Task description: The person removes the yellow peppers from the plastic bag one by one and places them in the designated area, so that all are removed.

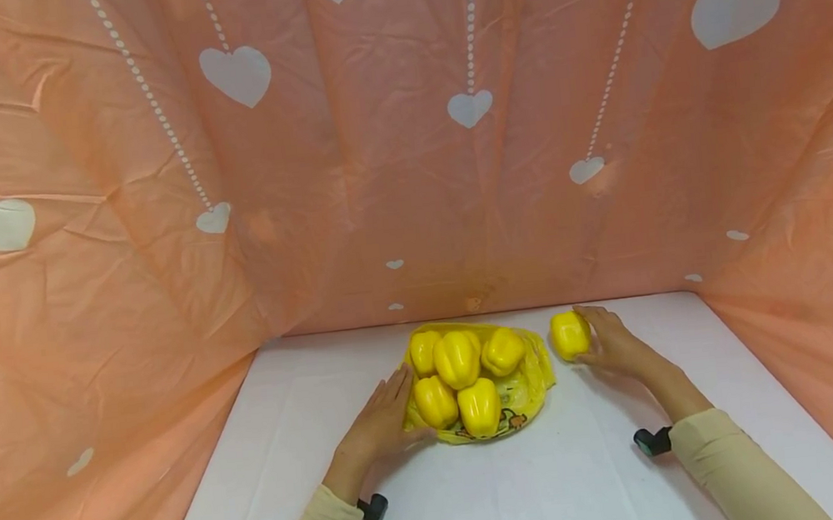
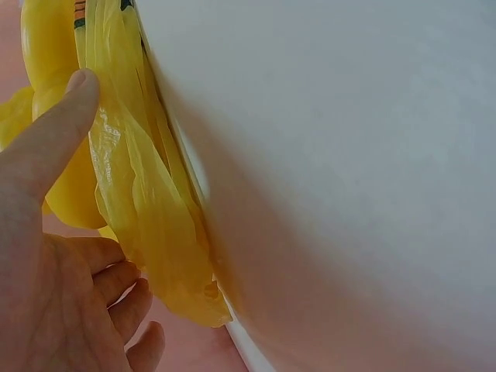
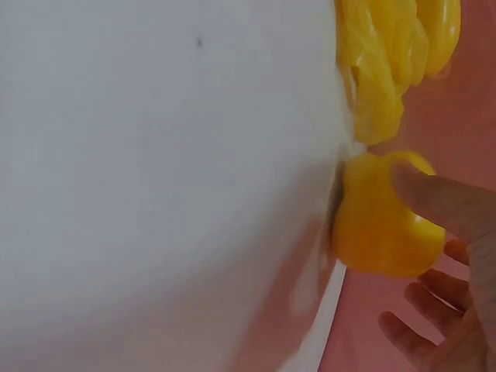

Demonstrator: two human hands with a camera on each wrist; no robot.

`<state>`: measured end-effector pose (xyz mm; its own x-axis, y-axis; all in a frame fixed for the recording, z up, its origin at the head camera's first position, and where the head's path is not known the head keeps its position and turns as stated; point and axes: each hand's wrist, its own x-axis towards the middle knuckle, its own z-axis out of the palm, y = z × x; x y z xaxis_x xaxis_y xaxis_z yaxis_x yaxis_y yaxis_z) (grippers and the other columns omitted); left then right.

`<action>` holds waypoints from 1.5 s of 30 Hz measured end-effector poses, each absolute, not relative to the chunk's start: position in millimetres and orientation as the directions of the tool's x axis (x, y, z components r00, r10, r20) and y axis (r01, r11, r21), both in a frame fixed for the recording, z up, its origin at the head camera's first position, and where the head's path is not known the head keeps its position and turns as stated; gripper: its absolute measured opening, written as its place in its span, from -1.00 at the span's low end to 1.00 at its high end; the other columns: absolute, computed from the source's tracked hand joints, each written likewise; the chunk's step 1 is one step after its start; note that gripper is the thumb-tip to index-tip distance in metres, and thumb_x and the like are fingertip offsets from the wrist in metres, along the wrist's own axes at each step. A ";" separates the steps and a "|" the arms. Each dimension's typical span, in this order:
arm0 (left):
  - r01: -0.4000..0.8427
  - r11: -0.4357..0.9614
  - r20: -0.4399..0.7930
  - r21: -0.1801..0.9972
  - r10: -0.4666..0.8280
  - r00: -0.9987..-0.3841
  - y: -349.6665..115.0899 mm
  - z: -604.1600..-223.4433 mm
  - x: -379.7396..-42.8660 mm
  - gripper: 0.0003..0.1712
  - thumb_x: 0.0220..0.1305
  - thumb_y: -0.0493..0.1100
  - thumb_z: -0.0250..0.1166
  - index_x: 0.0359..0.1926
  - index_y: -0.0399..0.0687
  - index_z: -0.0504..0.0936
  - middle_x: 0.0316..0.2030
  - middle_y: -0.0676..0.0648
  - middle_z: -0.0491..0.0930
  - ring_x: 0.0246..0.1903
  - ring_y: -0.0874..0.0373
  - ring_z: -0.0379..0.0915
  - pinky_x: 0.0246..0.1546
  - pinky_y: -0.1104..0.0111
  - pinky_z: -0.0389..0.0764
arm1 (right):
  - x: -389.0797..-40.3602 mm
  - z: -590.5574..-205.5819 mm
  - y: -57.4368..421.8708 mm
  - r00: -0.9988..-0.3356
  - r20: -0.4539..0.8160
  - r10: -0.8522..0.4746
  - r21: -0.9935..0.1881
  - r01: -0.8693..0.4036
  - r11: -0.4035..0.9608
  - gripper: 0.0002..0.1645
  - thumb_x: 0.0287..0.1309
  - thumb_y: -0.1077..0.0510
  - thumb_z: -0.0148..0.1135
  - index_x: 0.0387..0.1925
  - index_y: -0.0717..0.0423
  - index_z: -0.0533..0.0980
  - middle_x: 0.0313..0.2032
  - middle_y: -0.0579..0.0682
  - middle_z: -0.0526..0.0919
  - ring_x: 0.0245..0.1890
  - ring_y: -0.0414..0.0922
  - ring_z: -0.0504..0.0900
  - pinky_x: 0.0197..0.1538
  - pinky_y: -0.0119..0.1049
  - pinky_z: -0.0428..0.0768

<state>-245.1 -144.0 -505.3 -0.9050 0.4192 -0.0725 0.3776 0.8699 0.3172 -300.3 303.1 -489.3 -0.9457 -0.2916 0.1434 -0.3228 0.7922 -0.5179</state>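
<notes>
A crumpled yellow plastic bag (image 1: 538,391) lies spread on the table, with several glossy yellow bell peppers (image 1: 458,360) piled on it. My left hand (image 1: 383,421) rests along the bag's left side, fingers extended; in the left wrist view its thumb lies against the bag's folds (image 2: 147,201) and the fingertips reach its edge. To the right of the bag, a single yellow bell pepper (image 1: 569,336) sits in the grasp of my right hand (image 1: 616,346). The right wrist view shows my thumb across this pepper (image 3: 380,225), with the fingers on its far side partly hidden.
The white table (image 1: 544,490) extends in front of the bag and to both sides. Close behind it hangs a peach curtain (image 1: 339,242) with white hearts, which also encloses the sides. Each wrist carries a small black camera (image 1: 652,441).
</notes>
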 end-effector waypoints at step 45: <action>0.387 0.855 -0.063 0.346 0.433 -0.899 -143.3 -501.7 -242.7 0.30 0.34 0.32 0.46 0.70 -0.31 -0.02 0.72 -0.22 -0.06 0.69 -0.10 -0.12 0.71 0.02 -0.04 | -292.1 -496.7 212.4 -0.953 0.138 -0.271 -0.659 -0.293 0.693 0.01 0.39 -0.22 0.41 0.55 0.32 0.29 0.49 0.40 0.36 0.52 0.40 0.29 0.54 0.42 0.27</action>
<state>-242.7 -143.3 -501.7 -0.8990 0.4333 -0.0635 0.3874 0.8545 0.3460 -292.1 212.4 -496.7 -0.9526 -0.2710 0.1383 -0.2928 0.6926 -0.6593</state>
